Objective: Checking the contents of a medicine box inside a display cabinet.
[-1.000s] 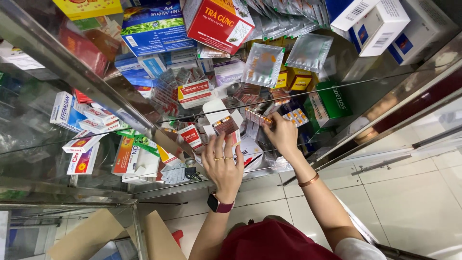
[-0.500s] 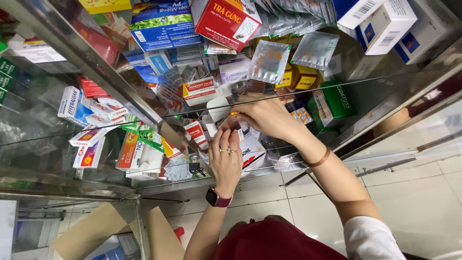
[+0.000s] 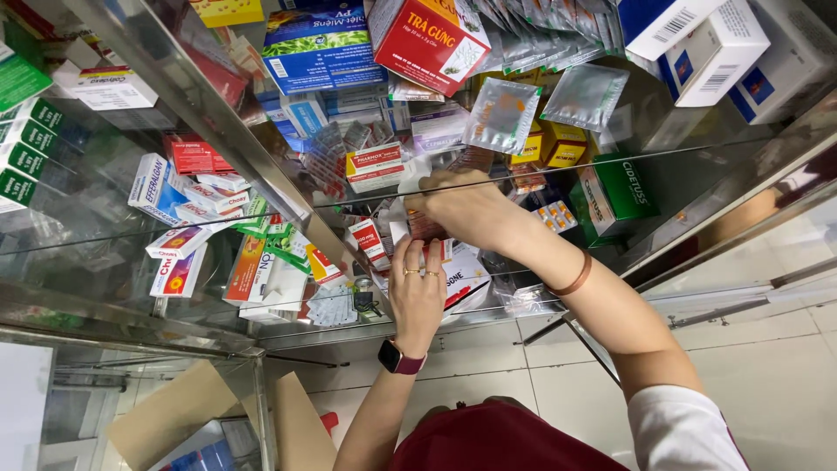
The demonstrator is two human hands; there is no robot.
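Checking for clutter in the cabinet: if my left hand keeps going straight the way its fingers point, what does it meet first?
Probably the right hand, which lies just beyond the left hand fingertips, with a small reddish pack between them. Depth is hard to judge.

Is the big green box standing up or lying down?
Lying down. The green box rests on its long side on the glass shelf, beside the right hand.
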